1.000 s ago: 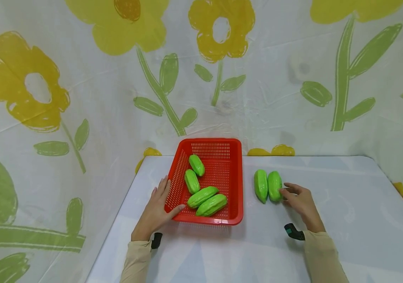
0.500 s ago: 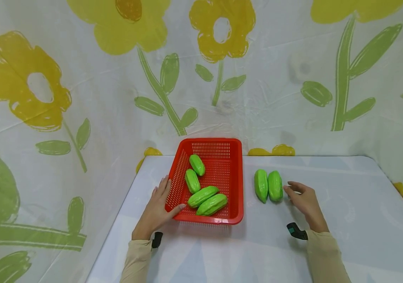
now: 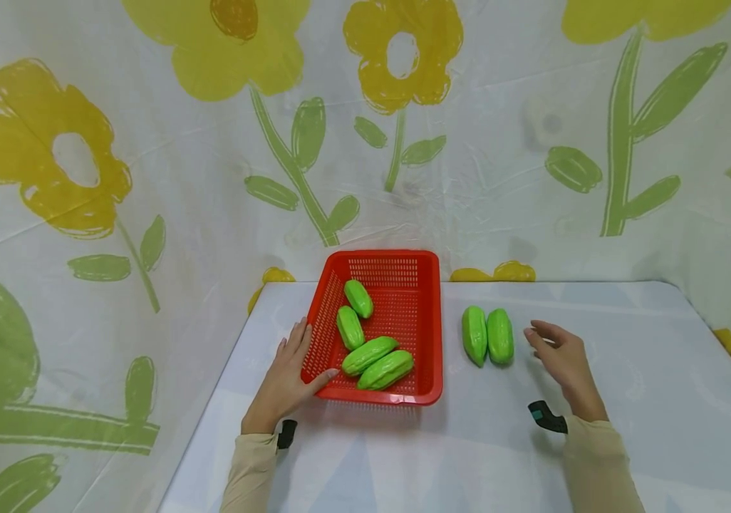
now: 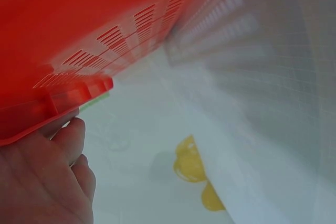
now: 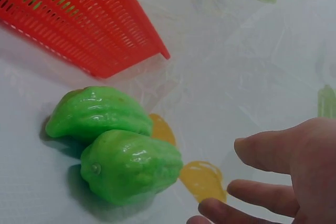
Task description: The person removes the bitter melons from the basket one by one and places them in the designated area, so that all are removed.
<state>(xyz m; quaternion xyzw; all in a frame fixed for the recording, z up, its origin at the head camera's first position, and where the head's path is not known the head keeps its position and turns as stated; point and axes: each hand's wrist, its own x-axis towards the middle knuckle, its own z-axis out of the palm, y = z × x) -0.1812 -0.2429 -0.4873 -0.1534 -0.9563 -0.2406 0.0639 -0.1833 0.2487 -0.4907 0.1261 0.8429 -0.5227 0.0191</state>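
A red plastic basket (image 3: 429, 328) stands on the table with several green ridged gourds (image 3: 386, 370) lying inside. My left hand (image 3: 281, 385) rests along the basket's left side, fingers straight and thumb at the front rim. In the left wrist view, my left hand's fingers lie under the basket rim (image 4: 58, 103). Right of the basket, two more gourds sit side by side on the table: the left gourd (image 3: 474, 336) and the right gourd (image 3: 500, 336). Just right of them hovers my right hand (image 3: 564, 360), fingers loosely bent, holding nothing, with a gap to the nearer gourd (image 5: 131, 166).
The table (image 3: 647, 399) has a pale cover and extends right and forward of the basket. A flower-printed curtain (image 3: 487, 157) hangs behind it and along the left. A black wrist device (image 3: 548, 417) sits at my right sleeve.
My right hand has drawn away from the right gourd, which it was touching or nearly touching, and moved rightward. The left hand, basket and gourds stay in place.
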